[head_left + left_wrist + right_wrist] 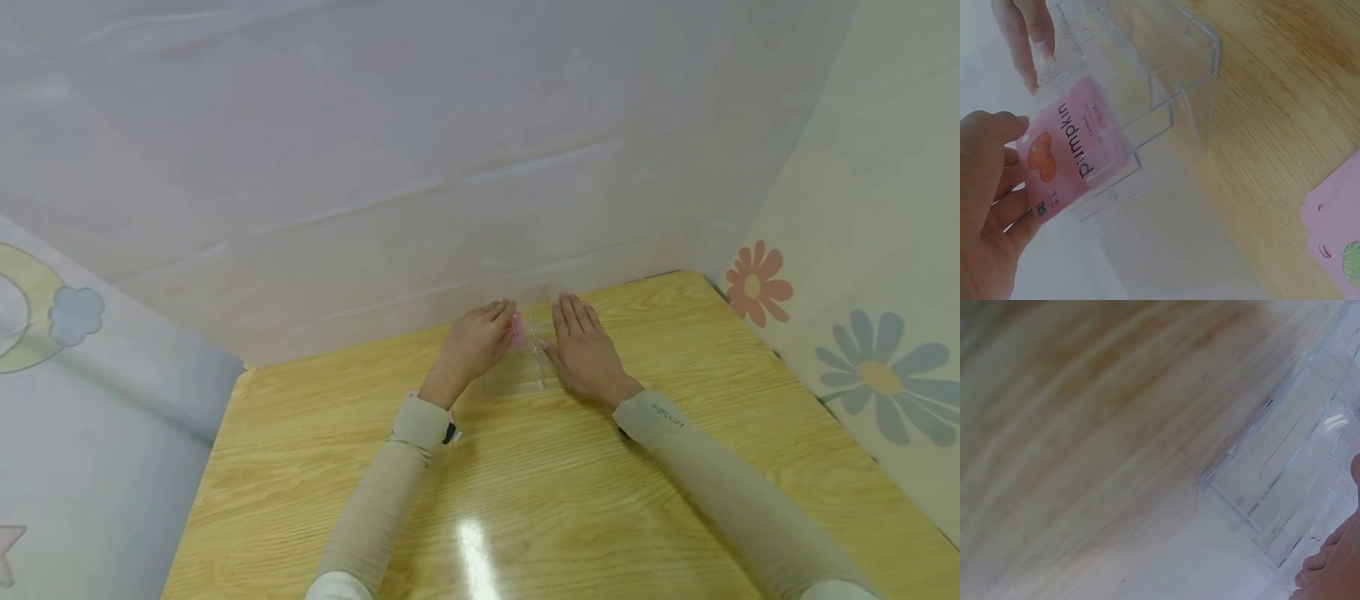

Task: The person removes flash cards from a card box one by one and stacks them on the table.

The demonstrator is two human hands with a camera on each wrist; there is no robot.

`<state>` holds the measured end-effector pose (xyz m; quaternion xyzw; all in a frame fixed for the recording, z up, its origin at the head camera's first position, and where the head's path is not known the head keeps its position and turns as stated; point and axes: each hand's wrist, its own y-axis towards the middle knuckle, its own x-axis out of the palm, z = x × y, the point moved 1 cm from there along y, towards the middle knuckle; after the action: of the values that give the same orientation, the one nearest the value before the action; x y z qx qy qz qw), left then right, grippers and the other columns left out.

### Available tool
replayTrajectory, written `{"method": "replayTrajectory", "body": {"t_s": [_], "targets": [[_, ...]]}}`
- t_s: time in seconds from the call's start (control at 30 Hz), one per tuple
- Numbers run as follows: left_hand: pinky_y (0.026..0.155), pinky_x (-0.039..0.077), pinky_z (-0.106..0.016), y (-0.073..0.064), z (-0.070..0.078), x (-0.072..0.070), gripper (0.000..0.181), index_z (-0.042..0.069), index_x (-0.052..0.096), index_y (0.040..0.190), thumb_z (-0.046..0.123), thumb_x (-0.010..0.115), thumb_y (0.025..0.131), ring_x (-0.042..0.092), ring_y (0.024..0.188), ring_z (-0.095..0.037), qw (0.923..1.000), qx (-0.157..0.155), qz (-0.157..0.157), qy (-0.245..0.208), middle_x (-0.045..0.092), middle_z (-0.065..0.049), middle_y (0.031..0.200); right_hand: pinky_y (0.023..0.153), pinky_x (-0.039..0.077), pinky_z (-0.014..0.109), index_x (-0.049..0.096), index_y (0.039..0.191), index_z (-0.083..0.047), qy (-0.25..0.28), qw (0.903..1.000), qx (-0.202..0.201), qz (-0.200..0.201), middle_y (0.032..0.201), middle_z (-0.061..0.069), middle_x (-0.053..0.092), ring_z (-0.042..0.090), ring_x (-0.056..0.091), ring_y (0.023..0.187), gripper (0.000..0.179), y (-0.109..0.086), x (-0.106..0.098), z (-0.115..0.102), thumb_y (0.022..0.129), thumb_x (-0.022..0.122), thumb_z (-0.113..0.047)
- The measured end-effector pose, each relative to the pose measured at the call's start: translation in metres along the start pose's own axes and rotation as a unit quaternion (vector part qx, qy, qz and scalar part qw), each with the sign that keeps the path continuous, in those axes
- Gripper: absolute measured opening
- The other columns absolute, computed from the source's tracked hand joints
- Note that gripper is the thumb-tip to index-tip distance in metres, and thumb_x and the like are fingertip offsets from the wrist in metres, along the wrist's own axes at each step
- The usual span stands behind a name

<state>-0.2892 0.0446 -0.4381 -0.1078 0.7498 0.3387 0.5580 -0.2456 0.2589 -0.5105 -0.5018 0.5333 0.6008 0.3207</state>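
My left hand (474, 340) pinches a pink pumpkin flashcard (1069, 150) by its edge, thumb in front and fingers behind. The card's other end lies within a tiered clear acrylic holder (1141, 156), behind one of its transparent panels. This holder stands on the table near the back wall, between my hands. On its right side rests my right hand (587, 354), fingers straight and pointing to the wall, thumb stretched toward the holder. In the right wrist view the holder's stepped slots (1272, 481) show beside the fingers.
More pink cards (1341, 231) lie on the wooden table (525, 475), partly under my left wrist in the head view; one carries a green picture. A pale wall sheet (420, 208) rises right behind the table's back edge, and a flower-printed sheet (885, 275) borders the right side.
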Motion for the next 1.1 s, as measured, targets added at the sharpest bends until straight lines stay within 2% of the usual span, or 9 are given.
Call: {"method": "replayTrajectory", "body": {"t_s": [0.3, 0.53, 0.77, 1.1], "targets": [[0.102, 0.054, -0.036, 0.0001, 0.0002, 0.0058, 0.046, 0.006, 0.056, 0.139, 0.028, 0.06, 0.099, 0.062, 0.124, -0.025, 0.9999, -0.004, -0.009, 0.013, 0.06, -0.011, 0.139, 0.127, 0.009, 0.052, 0.016, 0.155, 0.005, 0.007, 0.9999, 0.0, 0.011, 0.165, 0.023, 0.009, 0.037, 0.009, 0.155, 0.076, -0.0009, 0.0007, -0.0009, 0.102, 0.046, -0.041], [0.1, 0.054, -0.034, 0.0008, 0.0001, 0.0084, 0.04, 0.006, 0.058, 0.136, 0.024, 0.058, 0.1, 0.065, 0.121, -0.024, 0.9999, -0.004, 0.006, 0.014, 0.062, -0.009, 0.135, 0.128, 0.009, 0.051, 0.014, 0.156, 0.004, 0.004, 0.9999, -0.003, 0.012, 0.165, 0.022, 0.009, 0.036, 0.008, 0.155, 0.075, -0.0016, -0.0002, -0.0012, 0.104, 0.039, -0.045], [0.097, 0.056, -0.031, 0.0023, -0.0012, 0.0096, 0.035, 0.006, 0.062, 0.132, 0.021, 0.057, 0.101, 0.067, 0.116, -0.022, 0.9998, -0.001, 0.016, 0.012, 0.066, -0.009, 0.131, 0.127, 0.01, 0.052, 0.013, 0.155, 0.005, 0.001, 0.9998, -0.01, 0.015, 0.165, 0.024, 0.008, 0.038, 0.011, 0.154, 0.075, -0.0009, -0.0014, -0.0008, 0.104, 0.037, -0.045], [0.076, 0.061, -0.024, 0.0065, -0.0042, 0.0061, 0.031, 0.012, 0.067, 0.126, 0.023, 0.061, 0.097, 0.074, 0.098, -0.016, 0.9998, -0.005, 0.011, 0.014, 0.072, -0.002, 0.122, 0.127, 0.008, 0.052, 0.013, 0.155, 0.005, 0.015, 0.9998, -0.007, 0.007, 0.164, 0.024, 0.008, 0.038, 0.008, 0.154, 0.075, -0.0009, -0.002, -0.001, 0.105, 0.035, -0.045]]}}
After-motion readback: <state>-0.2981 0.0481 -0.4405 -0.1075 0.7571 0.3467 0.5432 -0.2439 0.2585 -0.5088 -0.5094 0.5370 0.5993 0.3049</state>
